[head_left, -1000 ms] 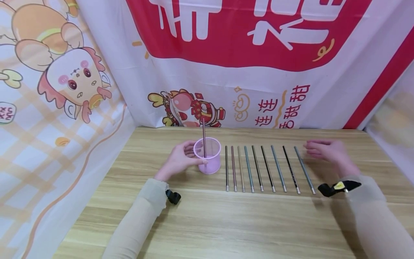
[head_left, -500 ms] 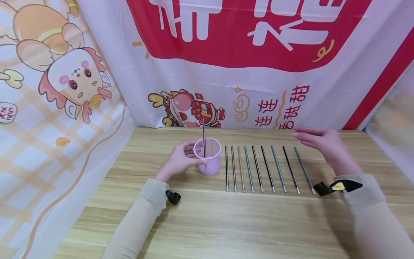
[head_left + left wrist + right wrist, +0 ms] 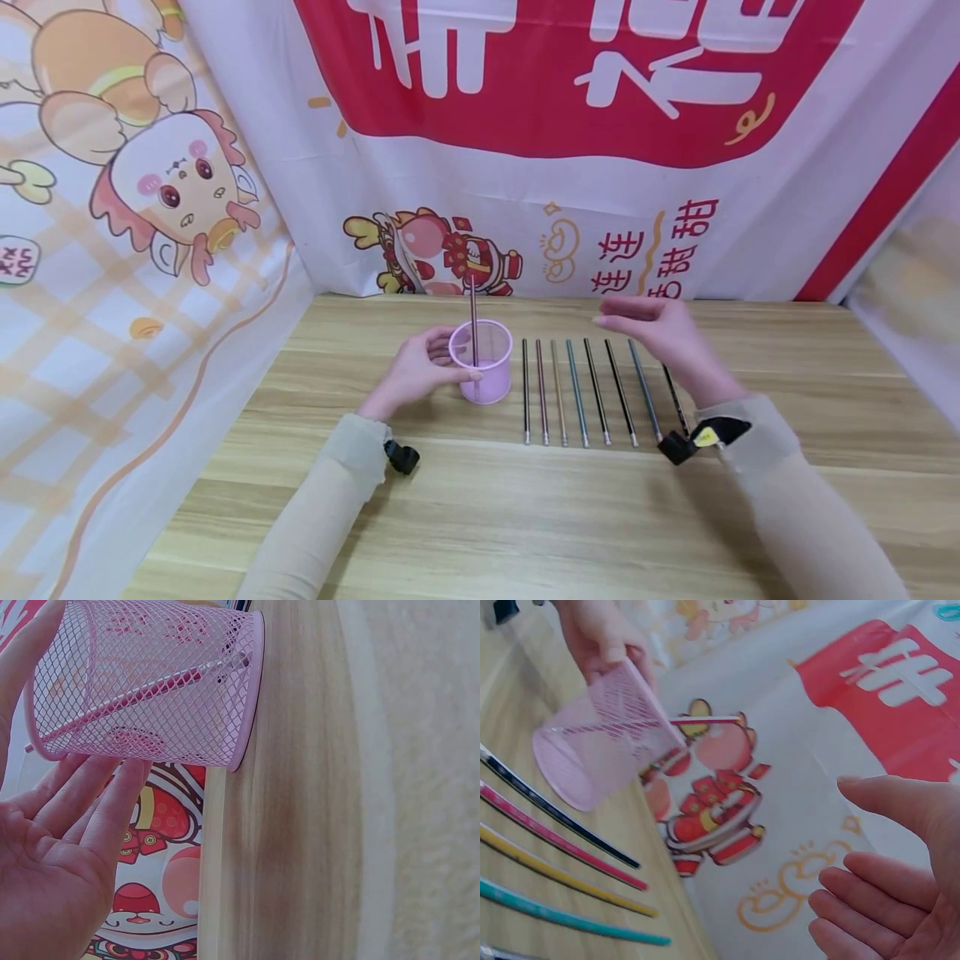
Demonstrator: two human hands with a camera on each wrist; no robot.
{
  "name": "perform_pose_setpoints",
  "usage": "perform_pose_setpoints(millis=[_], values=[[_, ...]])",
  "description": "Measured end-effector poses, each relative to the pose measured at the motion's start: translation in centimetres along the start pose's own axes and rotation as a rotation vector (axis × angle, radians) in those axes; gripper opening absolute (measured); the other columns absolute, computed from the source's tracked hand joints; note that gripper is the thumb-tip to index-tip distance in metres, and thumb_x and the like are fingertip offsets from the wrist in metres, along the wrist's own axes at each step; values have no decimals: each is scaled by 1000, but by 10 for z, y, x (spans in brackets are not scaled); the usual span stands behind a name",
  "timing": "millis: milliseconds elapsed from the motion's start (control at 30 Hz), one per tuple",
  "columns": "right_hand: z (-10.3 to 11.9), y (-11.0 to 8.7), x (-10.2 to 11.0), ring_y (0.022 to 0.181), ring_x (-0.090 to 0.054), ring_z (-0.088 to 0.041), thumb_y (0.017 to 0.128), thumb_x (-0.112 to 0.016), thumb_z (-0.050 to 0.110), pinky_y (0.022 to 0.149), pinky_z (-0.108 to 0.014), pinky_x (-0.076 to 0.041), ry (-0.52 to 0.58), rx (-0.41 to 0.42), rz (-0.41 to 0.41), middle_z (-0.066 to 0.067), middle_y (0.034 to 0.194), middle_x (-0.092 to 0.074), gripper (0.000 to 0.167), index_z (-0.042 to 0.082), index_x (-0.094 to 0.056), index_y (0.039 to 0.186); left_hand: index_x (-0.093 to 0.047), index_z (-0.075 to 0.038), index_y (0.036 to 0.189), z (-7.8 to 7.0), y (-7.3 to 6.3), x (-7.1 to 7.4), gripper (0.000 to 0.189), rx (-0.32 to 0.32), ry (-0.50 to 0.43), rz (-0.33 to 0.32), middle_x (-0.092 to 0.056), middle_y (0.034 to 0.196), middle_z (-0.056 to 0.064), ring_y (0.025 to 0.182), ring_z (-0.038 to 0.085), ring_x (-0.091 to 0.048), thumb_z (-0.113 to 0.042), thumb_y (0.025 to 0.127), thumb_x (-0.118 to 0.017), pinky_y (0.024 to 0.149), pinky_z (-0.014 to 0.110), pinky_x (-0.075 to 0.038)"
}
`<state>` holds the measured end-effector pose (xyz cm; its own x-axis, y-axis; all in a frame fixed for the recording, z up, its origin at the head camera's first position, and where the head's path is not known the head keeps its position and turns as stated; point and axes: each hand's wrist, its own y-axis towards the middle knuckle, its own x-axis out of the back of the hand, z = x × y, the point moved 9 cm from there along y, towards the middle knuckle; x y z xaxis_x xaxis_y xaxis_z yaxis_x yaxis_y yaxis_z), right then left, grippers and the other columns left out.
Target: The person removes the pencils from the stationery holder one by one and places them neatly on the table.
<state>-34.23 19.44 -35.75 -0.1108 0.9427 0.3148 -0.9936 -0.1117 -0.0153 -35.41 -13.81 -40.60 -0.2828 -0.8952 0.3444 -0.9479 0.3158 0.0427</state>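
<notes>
My left hand (image 3: 408, 372) holds a pink mesh pencil cup (image 3: 491, 387) upright on the table, thumb at the near side and fingers behind it. One dark red pencil (image 3: 473, 321) leans inside, its tip above the rim; the left wrist view shows it through the mesh. To the cup's right lies a row of several pencils, from a black pencil (image 3: 526, 392) and a red pencil (image 3: 562, 834) to a yellow pencil (image 3: 566, 874) and a teal pencil (image 3: 570, 916). My right hand (image 3: 675, 343) hovers over the row's right part, holding nothing, fingers extended. Hand and wrist hide the row's right end.
The wooden table (image 3: 495, 517) ends at a white and red printed cloth (image 3: 555, 183) hanging close behind the cup. Another printed cloth (image 3: 90, 350) hangs along the left side. Each wrist wears a small black camera.
My right hand has moved left from beyond the rightmost pencil, rising on the way, to hover over the row. The left hand, cup and visible pencils have stayed put.
</notes>
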Motion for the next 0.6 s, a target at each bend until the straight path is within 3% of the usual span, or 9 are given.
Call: perform_pose_setpoints(millis=[367,600], values=[[7,21,-66,118,-63,-22,86,-84,37,112,-46,-42,25,46,74,-5,130,-68,56,14,-66,133,-49,3,144,11,5,2,85,-15,3,-13,-59,135,21,123,37,-59,-13,73,-94,107,42,-48],[11,34,-99,120,-62,-19,85,-83,40,114,-49,-39,41,16,100,1,128,-69,52,20,-69,131,-54,0,140,11,5,3,84,-24,23,-25,-63,130,16,118,30,-62,-20,70,-96,102,36,-52]])
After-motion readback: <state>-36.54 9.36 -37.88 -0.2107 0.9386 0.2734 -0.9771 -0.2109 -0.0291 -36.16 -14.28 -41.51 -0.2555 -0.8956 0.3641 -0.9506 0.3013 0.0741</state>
